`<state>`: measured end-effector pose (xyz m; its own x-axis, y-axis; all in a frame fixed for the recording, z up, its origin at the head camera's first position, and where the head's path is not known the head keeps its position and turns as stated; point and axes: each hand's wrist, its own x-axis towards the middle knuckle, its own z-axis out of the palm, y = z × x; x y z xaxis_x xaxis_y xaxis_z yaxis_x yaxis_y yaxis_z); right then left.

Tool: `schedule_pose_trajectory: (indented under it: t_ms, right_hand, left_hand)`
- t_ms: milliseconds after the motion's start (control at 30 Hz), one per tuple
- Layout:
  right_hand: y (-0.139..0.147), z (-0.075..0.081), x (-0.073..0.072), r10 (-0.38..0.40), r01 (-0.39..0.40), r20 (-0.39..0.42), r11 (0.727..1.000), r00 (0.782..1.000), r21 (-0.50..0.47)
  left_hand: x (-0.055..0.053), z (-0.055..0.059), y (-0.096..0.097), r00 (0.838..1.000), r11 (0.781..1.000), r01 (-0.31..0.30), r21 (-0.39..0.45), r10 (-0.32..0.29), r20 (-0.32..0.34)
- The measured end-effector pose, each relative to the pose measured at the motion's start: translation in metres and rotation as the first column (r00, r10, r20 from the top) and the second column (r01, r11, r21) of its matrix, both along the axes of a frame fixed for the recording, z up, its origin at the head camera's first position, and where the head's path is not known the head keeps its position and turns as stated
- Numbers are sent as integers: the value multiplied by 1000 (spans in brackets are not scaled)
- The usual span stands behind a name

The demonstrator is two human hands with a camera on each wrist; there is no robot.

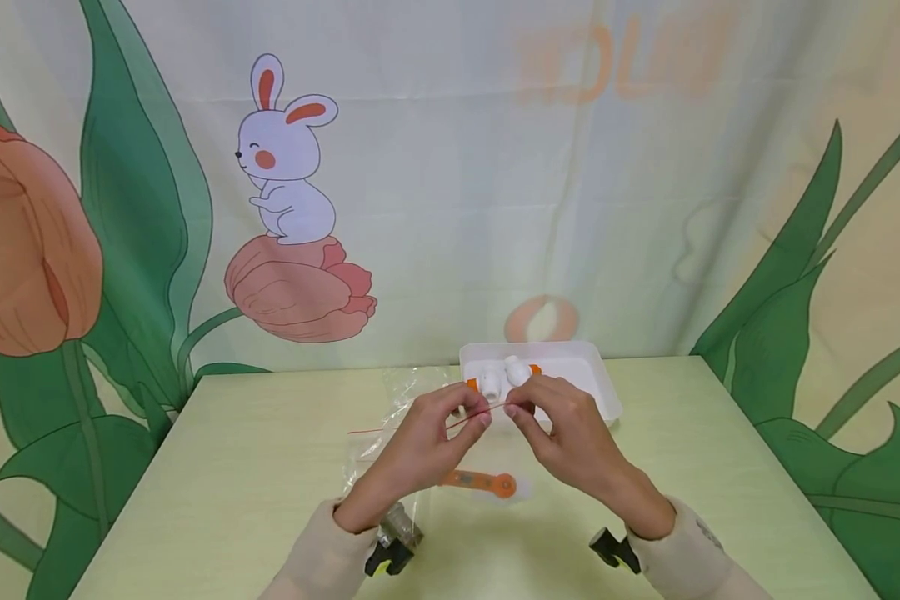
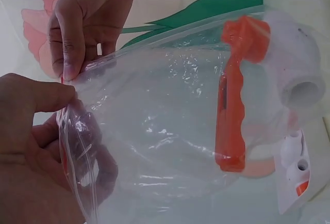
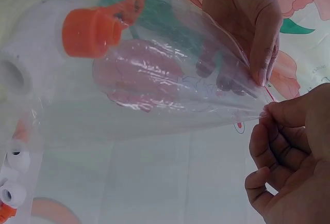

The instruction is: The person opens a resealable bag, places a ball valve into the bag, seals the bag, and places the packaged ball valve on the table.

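A clear zip bag (image 2: 154, 126) with a red line along its mouth hangs between the two hands. Inside it is a white valve (image 2: 299, 53) with a long orange handle (image 2: 230, 121); in the head view that handle (image 1: 483, 482) shows below the hands. The left hand (image 1: 427, 437) pinches the bag's mouth edge between thumb and fingers. Close beside it, the right hand (image 1: 570, 429) pinches the same edge near one end. In the right wrist view, the fingertips of both hands nearly meet at the bag's corner.
At the table's back stands a white tray (image 1: 573, 379) holding white valves (image 1: 517, 369) with orange parts. Clear plastic film (image 1: 420, 383) lies left of the tray. Behind the table (image 1: 232, 467) hangs a printed curtain (image 1: 435, 183).
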<state>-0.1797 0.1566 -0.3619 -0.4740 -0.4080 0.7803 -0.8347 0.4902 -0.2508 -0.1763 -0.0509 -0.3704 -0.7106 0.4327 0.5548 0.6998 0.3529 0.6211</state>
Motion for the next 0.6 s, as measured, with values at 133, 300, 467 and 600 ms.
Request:
schedule_pose_trajectory:
  t_ms: [133,300,467,600]
  right_hand:
    - [1,0,0,-7,7,0,1000,1000,10]
    - [3,2,1,-16,16,-1,1000,1000,8]
    - [3,4,1,-11,11,0,1000,1000,5]
    - [3,4,1,-8,7,-8,1000,1000,-4]
  left_hand:
    - [0,0,-2,1000,1000,-3,-13,3,30]
    - [0,-2,-7,992,999,-20,-24,23,121]
    - [-1,-4,-10,989,1000,-14,3,14,146]
    - [-2,-4,-10,995,1000,-4,19,2,102]
